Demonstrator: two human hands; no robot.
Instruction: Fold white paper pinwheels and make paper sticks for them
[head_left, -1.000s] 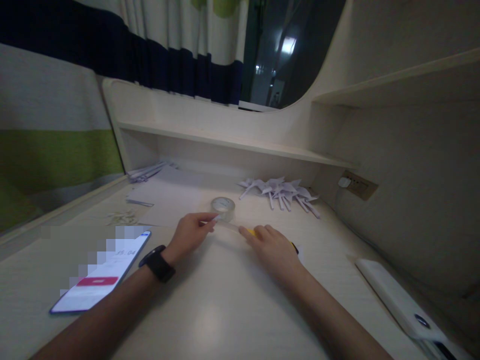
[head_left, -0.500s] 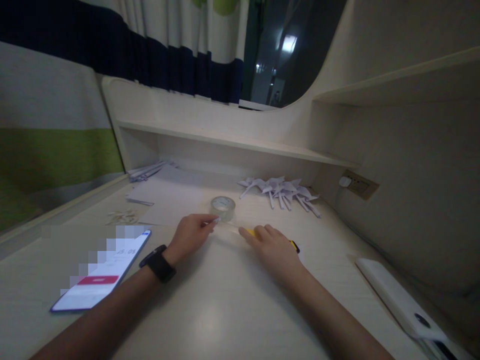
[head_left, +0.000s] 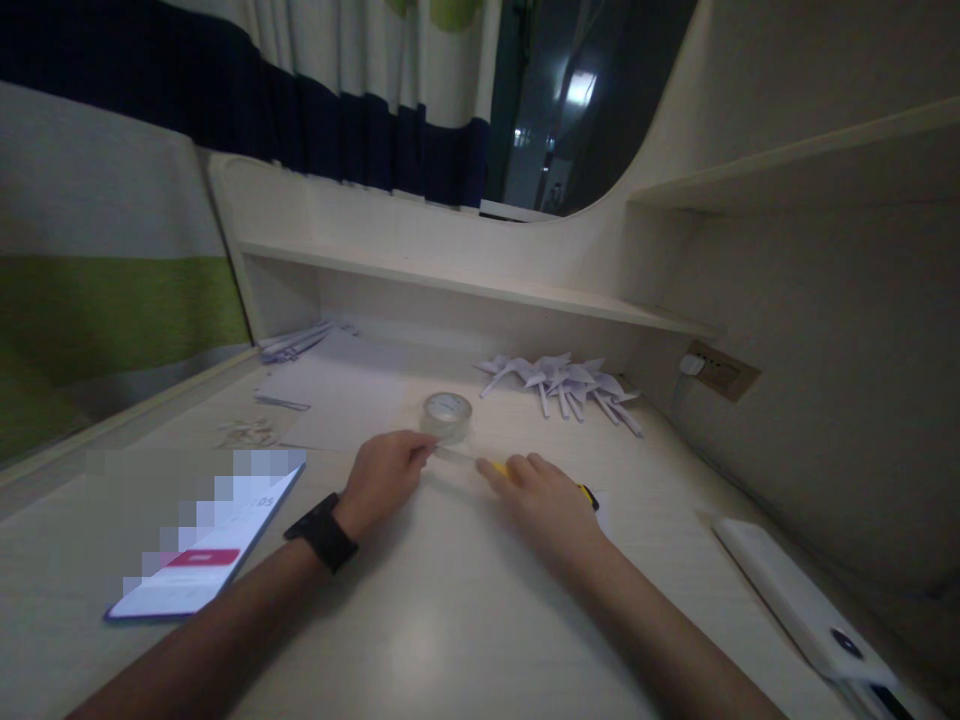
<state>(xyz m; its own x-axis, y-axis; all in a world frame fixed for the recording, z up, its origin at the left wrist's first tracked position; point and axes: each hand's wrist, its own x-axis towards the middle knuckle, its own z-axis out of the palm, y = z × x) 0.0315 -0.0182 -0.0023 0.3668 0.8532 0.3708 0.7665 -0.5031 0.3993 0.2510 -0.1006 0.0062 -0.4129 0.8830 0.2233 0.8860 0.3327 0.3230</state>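
Note:
A roll of clear tape point(head_left: 447, 415) stands on the pale desk point(head_left: 420, 620), with a strip of tape point(head_left: 457, 455) pulled out toward me. My left hand point(head_left: 384, 478), with a black watch on its wrist, pinches the free end of that strip. My right hand point(head_left: 544, 500) is closed around a yellow and black cutter point(head_left: 581, 490), whose tip meets the strip just right of my left fingers.
A lit phone point(head_left: 206, 550) lies at the left. White folded paper shapes point(head_left: 562, 385) are heaped near the back shelf. Paper sheets point(head_left: 352, 385) and scraps point(head_left: 244, 432) lie at the back left. A white device point(head_left: 795, 600) lies at the right, below a wall socket point(head_left: 716, 370).
Both hands stay on the tape strip and have barely shifted. The view has moved slightly.

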